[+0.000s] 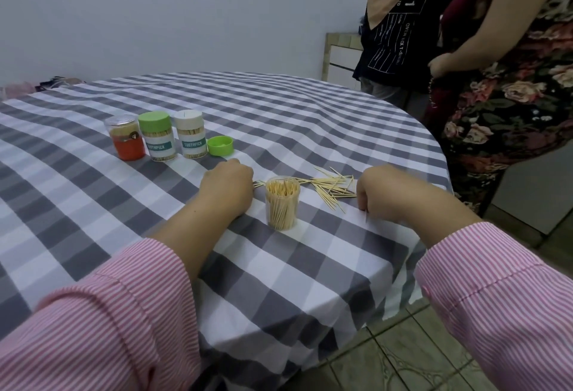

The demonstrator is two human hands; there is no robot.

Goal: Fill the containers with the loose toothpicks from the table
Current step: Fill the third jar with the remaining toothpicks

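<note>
Toothpicks (333,187) lie beside our open jar (282,203); left hand (228,187) pinches several, right hand (383,193) curls down, grip unclear.

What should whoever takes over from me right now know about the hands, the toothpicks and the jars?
Left hand: fingers curled on the cloth, toothpick tips showing beside it; seems to hold a few.
Right hand: curled beside the pile; whether it holds anything cannot be told.
Open jar: upright between the hands, nearly full.
Loose toothpicks: scattered behind the jar, toward the right hand.
Green lid: off, lying beyond the left hand.
Done: three capped jars stand in a row at the back.
Left: gather the pile into the open jar, then cap it.
</note>
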